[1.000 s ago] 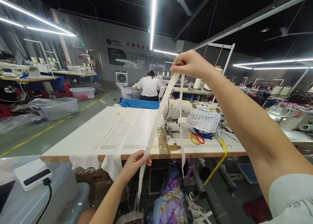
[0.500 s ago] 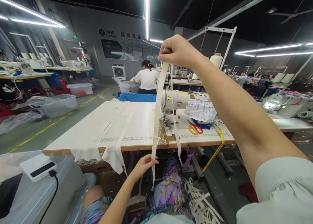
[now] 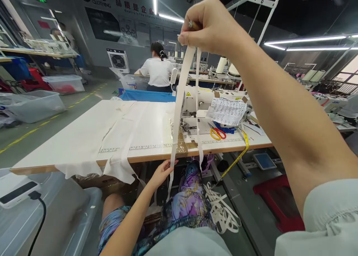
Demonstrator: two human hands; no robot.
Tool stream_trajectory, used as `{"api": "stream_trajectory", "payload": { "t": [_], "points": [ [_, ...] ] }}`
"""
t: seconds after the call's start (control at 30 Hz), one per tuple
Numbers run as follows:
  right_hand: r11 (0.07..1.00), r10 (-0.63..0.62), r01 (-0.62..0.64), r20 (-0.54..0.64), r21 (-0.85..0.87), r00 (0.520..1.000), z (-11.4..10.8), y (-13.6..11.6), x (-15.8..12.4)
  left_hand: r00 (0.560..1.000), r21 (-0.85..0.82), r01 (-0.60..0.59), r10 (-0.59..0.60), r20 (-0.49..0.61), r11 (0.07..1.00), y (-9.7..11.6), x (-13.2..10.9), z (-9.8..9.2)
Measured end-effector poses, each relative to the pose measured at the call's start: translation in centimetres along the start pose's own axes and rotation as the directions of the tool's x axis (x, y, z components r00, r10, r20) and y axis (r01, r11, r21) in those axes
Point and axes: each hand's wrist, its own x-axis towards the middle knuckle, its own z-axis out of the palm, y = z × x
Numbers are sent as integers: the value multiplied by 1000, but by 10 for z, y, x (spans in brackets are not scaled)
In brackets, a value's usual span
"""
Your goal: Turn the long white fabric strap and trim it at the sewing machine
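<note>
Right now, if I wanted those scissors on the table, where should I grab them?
Best by the handles, I think. Come from the near edge of the table, a little from the right. The scissors lie with their loops toward that edge and blades pointing away, leftward. That side should also avoid the white strip hanging to their left.

bright tube lights (image 3: 154, 1) glare overhead against dimness, while wide-angle distortion stretches the edges.

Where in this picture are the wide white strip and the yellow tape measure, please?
Wide white strip (image 3: 179, 99): head view, mid-length, between the hands.
Yellow tape measure (image 3: 237, 160): head view, hanging stretch.
</note>
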Motion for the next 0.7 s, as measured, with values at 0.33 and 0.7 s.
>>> {"api": "stream_trajectory", "payload": {
  "t": [0.33, 0.7],
  "points": [
    [976, 202, -202, 0, -86, 979, 7, -12, -14, 999, 20, 30, -30, 27, 999, 2, 4, -6],
    [990, 128, -126, 37, -59, 991, 10, 12, -16, 998, 42, 44, -46, 38, 998, 1, -5, 1]
  ]
}}
